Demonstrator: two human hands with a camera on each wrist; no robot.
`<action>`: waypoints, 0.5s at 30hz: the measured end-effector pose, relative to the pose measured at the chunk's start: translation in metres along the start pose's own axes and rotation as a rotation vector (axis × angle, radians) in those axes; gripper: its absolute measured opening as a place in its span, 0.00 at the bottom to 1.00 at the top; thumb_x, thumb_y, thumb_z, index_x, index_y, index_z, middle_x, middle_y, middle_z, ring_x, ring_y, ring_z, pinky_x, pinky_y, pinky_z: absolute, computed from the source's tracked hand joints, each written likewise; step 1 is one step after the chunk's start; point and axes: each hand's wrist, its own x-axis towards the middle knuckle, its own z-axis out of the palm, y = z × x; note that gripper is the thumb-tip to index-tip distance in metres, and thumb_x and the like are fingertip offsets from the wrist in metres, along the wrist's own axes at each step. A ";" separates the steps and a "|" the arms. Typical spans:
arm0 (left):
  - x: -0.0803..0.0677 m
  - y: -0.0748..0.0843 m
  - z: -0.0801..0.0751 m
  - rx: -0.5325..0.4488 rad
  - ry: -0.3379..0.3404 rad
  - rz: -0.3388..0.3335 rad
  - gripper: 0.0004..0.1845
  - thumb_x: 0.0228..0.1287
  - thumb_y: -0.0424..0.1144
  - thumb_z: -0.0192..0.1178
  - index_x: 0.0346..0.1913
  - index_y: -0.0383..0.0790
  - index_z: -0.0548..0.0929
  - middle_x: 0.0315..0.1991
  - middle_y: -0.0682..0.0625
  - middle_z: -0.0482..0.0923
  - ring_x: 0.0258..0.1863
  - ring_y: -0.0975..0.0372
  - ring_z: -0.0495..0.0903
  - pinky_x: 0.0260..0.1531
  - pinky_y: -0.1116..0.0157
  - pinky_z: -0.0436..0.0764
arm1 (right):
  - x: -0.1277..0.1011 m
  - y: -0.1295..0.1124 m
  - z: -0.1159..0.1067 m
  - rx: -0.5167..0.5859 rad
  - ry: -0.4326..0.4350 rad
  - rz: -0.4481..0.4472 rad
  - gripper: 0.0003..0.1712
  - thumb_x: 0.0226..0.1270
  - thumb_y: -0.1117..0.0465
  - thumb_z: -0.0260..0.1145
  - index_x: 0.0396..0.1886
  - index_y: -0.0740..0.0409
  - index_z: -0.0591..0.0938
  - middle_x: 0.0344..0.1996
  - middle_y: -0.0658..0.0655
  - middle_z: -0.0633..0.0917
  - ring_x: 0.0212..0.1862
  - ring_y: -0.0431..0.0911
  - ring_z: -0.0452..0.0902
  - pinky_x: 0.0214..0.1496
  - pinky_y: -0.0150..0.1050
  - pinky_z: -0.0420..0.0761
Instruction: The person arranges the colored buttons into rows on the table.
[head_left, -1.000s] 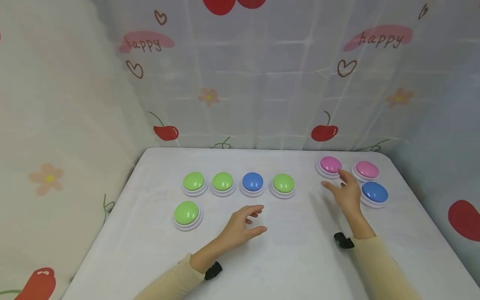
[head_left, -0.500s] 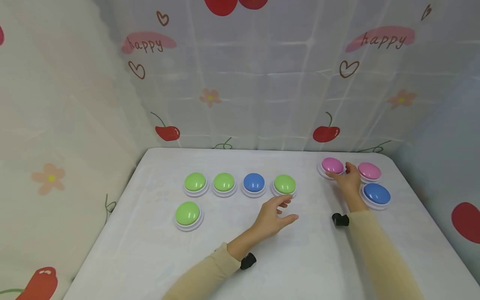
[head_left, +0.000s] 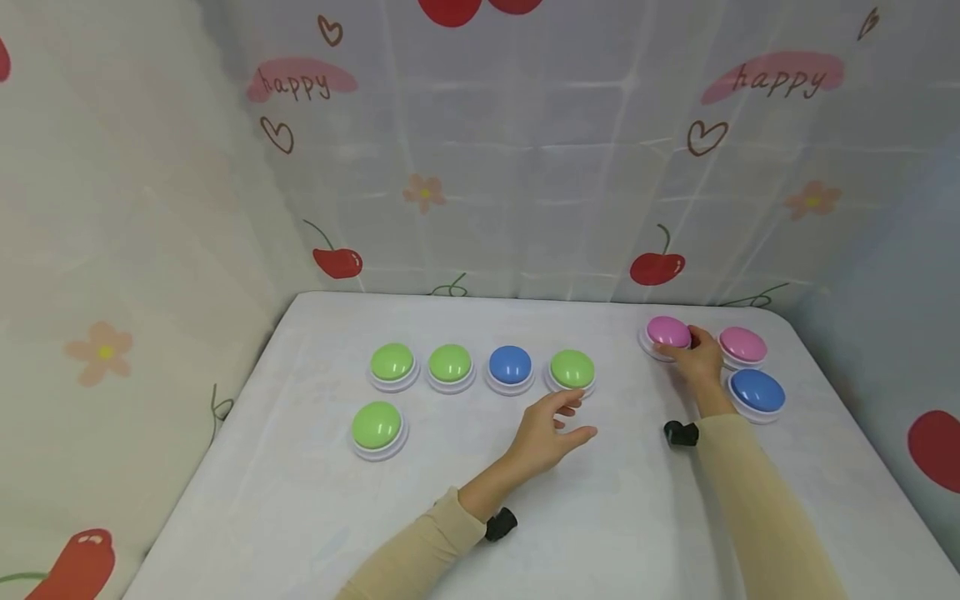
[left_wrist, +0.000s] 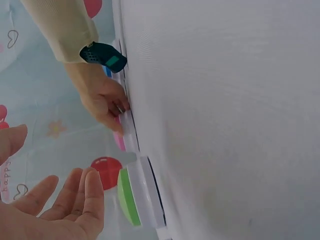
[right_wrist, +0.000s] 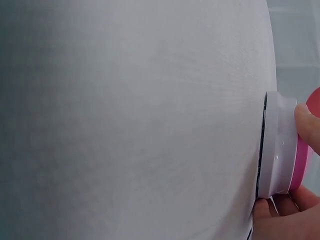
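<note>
My right hand (head_left: 681, 346) grips the left pink button (head_left: 667, 331) at the back right of the white table (head_left: 300, 500). In the right wrist view a thumb (right_wrist: 272, 212) and a fingertip (right_wrist: 306, 116) pinch the white base of the pink button (right_wrist: 280, 150) from both sides. My left hand (head_left: 582, 414) hovers open with relaxed fingers, just in front of the rightmost green button (head_left: 572, 367) and not touching it. The left wrist view shows those open fingers (left_wrist: 75, 197) beside the green button (left_wrist: 131, 197), with the right hand (left_wrist: 102, 97) further off.
A row of two green buttons (head_left: 392, 362) (head_left: 450, 362) and a blue button (head_left: 510, 363) runs left of the green one. A lone green button (head_left: 377, 423) sits front left. A second pink button (head_left: 742, 344) and a blue button (head_left: 757, 390) flank the right hand. Printed curtains (head_left: 525, 167) wall the table.
My right hand reached forward from beside the blue button and took hold of the left pink button. My left hand moved right and forward to just in front of the rightmost green button.
</note>
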 end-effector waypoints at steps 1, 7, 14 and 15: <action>0.000 0.000 0.000 -0.006 -0.001 -0.006 0.29 0.61 0.39 0.67 0.64 0.37 0.74 0.56 0.40 0.79 0.54 0.49 0.79 0.50 0.68 0.81 | 0.000 0.000 0.000 -0.001 0.003 0.000 0.46 0.67 0.58 0.66 0.77 0.63 0.53 0.74 0.68 0.59 0.75 0.60 0.55 0.76 0.51 0.60; -0.002 -0.005 0.001 -0.019 -0.009 -0.024 0.29 0.61 0.39 0.68 0.64 0.37 0.75 0.55 0.40 0.79 0.53 0.50 0.79 0.51 0.64 0.82 | 0.000 -0.001 0.000 0.008 0.006 0.009 0.45 0.67 0.57 0.66 0.77 0.62 0.54 0.74 0.68 0.60 0.74 0.60 0.57 0.76 0.51 0.61; -0.003 -0.007 0.000 -0.015 -0.016 -0.019 0.29 0.61 0.39 0.68 0.65 0.37 0.74 0.55 0.40 0.79 0.53 0.50 0.79 0.50 0.65 0.82 | -0.003 -0.001 -0.002 0.004 -0.003 0.034 0.44 0.67 0.56 0.65 0.77 0.61 0.55 0.74 0.67 0.60 0.74 0.60 0.56 0.75 0.51 0.62; -0.003 -0.007 0.000 -0.016 -0.017 -0.020 0.29 0.61 0.39 0.68 0.65 0.36 0.74 0.55 0.39 0.79 0.53 0.49 0.79 0.51 0.64 0.82 | -0.005 -0.002 -0.002 0.003 -0.005 0.035 0.44 0.67 0.56 0.65 0.77 0.62 0.55 0.74 0.67 0.60 0.74 0.61 0.56 0.75 0.52 0.62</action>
